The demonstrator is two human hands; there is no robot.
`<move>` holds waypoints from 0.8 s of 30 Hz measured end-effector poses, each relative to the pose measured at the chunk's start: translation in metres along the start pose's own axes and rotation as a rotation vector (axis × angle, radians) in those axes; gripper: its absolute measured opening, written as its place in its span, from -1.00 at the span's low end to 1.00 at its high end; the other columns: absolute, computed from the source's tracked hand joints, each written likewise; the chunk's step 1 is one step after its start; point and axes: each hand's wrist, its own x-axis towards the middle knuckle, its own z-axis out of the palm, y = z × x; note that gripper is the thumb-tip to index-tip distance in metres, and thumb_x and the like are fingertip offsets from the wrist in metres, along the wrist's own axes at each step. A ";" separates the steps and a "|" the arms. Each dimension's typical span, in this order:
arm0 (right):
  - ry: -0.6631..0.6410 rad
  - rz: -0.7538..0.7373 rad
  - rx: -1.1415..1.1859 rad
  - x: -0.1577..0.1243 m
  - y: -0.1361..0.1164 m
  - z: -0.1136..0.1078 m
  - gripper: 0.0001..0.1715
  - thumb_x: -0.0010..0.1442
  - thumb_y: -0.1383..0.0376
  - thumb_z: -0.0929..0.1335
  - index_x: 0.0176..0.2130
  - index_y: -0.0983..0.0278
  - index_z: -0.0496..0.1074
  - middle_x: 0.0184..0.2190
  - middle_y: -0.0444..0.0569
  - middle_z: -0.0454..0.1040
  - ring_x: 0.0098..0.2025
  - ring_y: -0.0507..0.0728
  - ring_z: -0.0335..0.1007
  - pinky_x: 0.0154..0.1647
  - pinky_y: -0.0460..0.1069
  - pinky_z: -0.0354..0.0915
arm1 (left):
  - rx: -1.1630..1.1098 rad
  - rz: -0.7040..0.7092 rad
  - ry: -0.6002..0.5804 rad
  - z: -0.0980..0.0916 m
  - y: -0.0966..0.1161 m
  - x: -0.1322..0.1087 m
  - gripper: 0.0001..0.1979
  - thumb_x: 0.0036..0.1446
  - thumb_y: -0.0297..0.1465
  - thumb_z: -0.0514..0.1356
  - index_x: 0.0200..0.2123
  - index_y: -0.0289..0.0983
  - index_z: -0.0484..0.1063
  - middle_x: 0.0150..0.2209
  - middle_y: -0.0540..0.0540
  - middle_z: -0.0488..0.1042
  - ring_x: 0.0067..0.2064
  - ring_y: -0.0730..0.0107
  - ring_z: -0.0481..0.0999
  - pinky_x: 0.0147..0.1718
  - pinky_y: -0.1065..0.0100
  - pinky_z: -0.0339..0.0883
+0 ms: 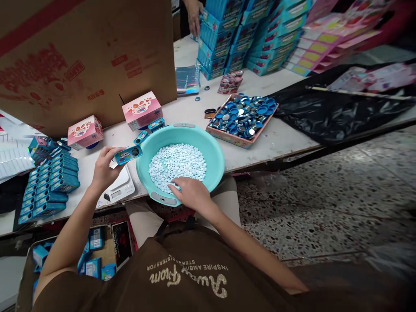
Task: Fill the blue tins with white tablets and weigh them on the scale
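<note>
l hand (pixel 105 168) clamped on blue pack (pixel 128 154) nr teal bowl (pixel 215 158); r hand (pixel 191 193) in white pellets (pixel 178 162), can't rly tell if gripping any.

Your only view comes from your own head, looking forward and steeply down over your brown shirt (pixel 182 264). It sits near enough to take in your left fingers (pixel 109 152), your right fingers (pixel 180 182) and the whole basin (pixel 216 158), with the surface (pixel 289 141) stretching away beyond and terrazzo floor (pixel 325 195) at picture right.
</note>
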 end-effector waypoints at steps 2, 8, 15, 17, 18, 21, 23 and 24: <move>-0.002 -0.001 0.000 0.000 0.000 -0.002 -0.55 0.41 0.09 0.18 -0.12 0.27 0.53 -0.17 0.05 0.61 -0.12 0.19 0.52 -0.25 -0.03 0.23 | 0.014 0.024 -0.012 -0.002 0.009 0.004 -0.67 0.10 -0.32 0.30 -0.03 -0.10 0.47 -0.16 -0.10 0.49 -0.11 0.18 0.51 -0.08 0.16 0.46; -0.011 -0.024 0.013 -0.001 0.002 -0.006 -0.52 0.41 0.08 0.16 -0.10 0.28 0.53 -0.13 0.07 0.60 -0.10 0.20 0.52 -0.25 -0.01 0.22 | -0.077 -0.055 0.081 0.000 0.042 0.014 -0.62 0.00 -0.28 0.37 -0.06 -0.11 0.47 -0.17 -0.08 0.49 -0.11 0.19 0.52 -0.07 0.13 0.48; 0.003 -0.041 0.014 -0.005 0.004 -0.003 -0.51 0.42 0.10 0.15 -0.10 0.31 0.52 -0.14 0.08 0.61 -0.10 0.22 0.52 -0.24 0.00 0.21 | -0.368 -0.461 0.197 0.016 0.000 -0.027 -0.47 -0.13 -0.22 0.41 -0.06 -0.23 0.43 -0.18 -0.06 0.51 -0.14 0.29 0.55 -0.10 0.27 0.49; 0.010 -0.045 0.020 -0.006 0.005 -0.002 -0.51 0.42 0.09 0.15 -0.06 0.31 0.52 -0.11 0.08 0.61 -0.09 0.22 0.51 -0.23 0.00 0.21 | -0.385 -0.560 0.272 0.020 -0.024 -0.048 -0.48 -0.15 -0.22 0.40 -0.09 -0.25 0.42 -0.19 -0.07 0.52 -0.13 0.28 0.56 -0.08 0.26 0.49; 0.011 -0.045 0.022 -0.006 0.005 -0.001 -0.50 0.42 0.09 0.15 -0.04 0.30 0.52 -0.10 0.08 0.61 -0.08 0.22 0.51 -0.23 0.00 0.21 | -0.376 -0.606 0.299 0.022 -0.035 -0.059 -0.49 -0.14 -0.23 0.40 -0.11 -0.26 0.42 -0.18 -0.08 0.53 -0.13 0.27 0.56 -0.07 0.26 0.48; 0.011 -0.033 0.011 -0.006 0.006 0.001 -0.49 0.41 0.09 0.16 -0.01 0.30 0.52 -0.07 0.08 0.60 -0.08 0.22 0.51 -0.23 0.00 0.21 | -0.331 -0.738 0.325 0.031 -0.061 -0.086 -0.53 -0.13 -0.25 0.38 -0.13 -0.29 0.42 -0.19 -0.10 0.55 -0.13 0.26 0.57 -0.08 0.26 0.49; 0.017 -0.026 -0.002 -0.006 0.006 0.004 -0.50 0.41 0.09 0.16 0.00 0.30 0.52 -0.07 0.08 0.60 -0.08 0.22 0.51 -0.25 -0.01 0.21 | -0.323 -0.815 0.321 0.037 -0.073 -0.100 -0.55 -0.14 -0.27 0.37 -0.15 -0.30 0.42 -0.21 -0.11 0.55 -0.15 0.27 0.57 -0.11 0.28 0.49; 0.024 -0.022 -0.008 -0.007 0.007 0.005 -0.51 0.40 0.10 0.17 0.00 0.30 0.53 -0.08 0.08 0.61 -0.08 0.21 0.51 -0.25 -0.01 0.20 | -0.329 -0.845 0.320 0.039 -0.078 -0.105 -0.55 -0.14 -0.28 0.37 -0.16 -0.30 0.42 -0.22 -0.11 0.55 -0.16 0.28 0.57 -0.13 0.29 0.49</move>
